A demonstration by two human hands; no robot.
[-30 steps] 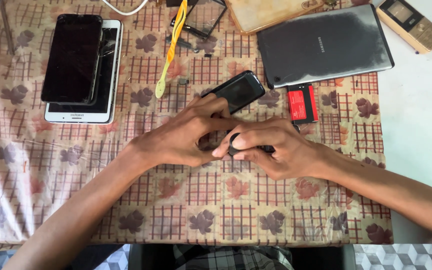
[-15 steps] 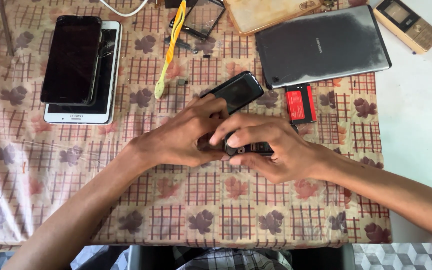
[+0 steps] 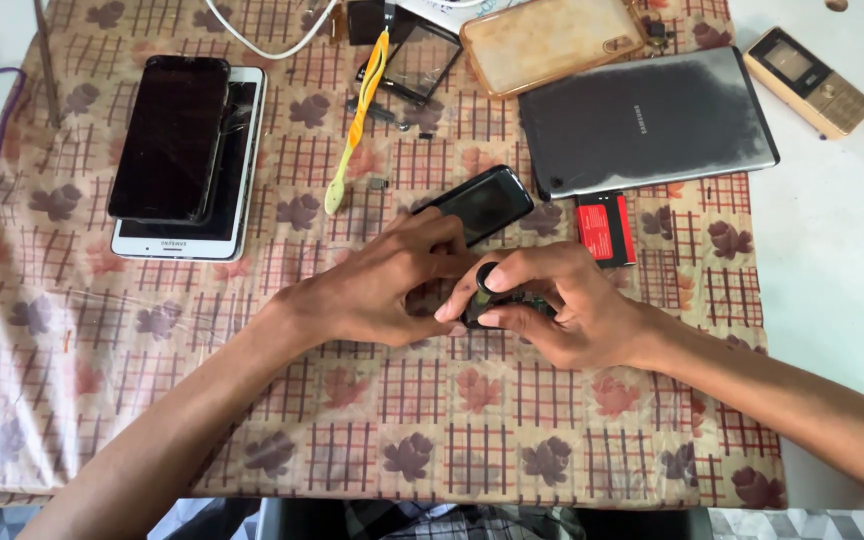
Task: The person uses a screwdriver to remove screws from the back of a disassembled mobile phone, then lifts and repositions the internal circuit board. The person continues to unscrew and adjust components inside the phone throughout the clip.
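Both my hands meet over the middle of the patterned tablecloth point(image 3: 472, 440). My right hand point(image 3: 562, 305) grips a small dark phone part point(image 3: 497, 297), mostly hidden by the fingers. My left hand point(image 3: 382, 285) presses its fingertips against the same part from the left. Just behind my hands a small black phone point(image 3: 482, 203) lies screen up, tilted. A red battery point(image 3: 605, 227) rests to its right.
A black phone point(image 3: 170, 137) is stacked on a white tablet point(image 3: 242, 170) at the left. A grey tablet point(image 3: 647, 122), a clear phone case point(image 3: 550, 40), a yellow toothbrush point(image 3: 355, 125), a cracked screen panel point(image 3: 422, 62) and a gold keypad phone point(image 3: 808, 80) lie at the back.
My fingers have shifted slightly on the small dark part, which stays between both hands. Nothing else on the table has moved.
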